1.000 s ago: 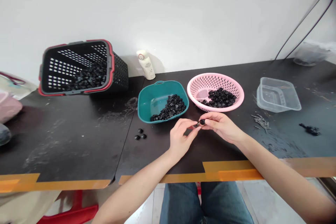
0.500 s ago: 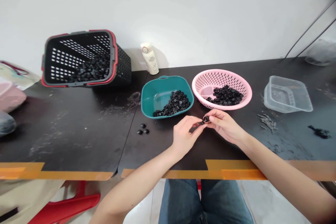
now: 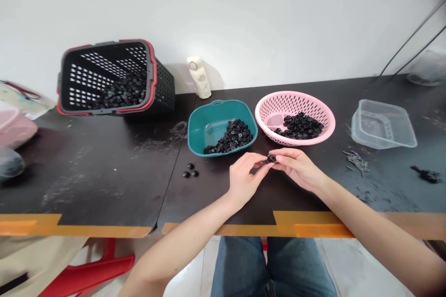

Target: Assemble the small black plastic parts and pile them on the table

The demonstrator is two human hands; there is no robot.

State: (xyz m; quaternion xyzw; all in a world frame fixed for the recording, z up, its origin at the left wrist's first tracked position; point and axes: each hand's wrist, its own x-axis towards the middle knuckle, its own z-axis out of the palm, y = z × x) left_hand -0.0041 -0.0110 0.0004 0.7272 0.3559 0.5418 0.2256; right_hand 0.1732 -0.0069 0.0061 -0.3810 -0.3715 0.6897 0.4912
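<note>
Both hands meet above the black table (image 3: 104,181), just in front of two bowls. My left hand (image 3: 245,178) and my right hand (image 3: 296,167) pinch the same small black plastic part (image 3: 270,159) between their fingertips. The teal bowl (image 3: 209,123) behind my left hand holds a heap of black round parts (image 3: 232,135). The pink perforated basket (image 3: 313,106) behind my right hand holds another heap of black parts (image 3: 301,125). Three loose black parts (image 3: 190,171) lie on the table to the left of my left hand.
A black crate with a red rim (image 3: 111,79), tipped on its side, holds more black parts at the back left. A white bottle (image 3: 198,76) stands by the wall. A clear plastic tub (image 3: 383,123), small metal pins (image 3: 355,160) and a black scrap (image 3: 425,175) lie right.
The view shifted slightly right and up across the frames. My hands stayed together on the small black part, fingers working it only a little.
</note>
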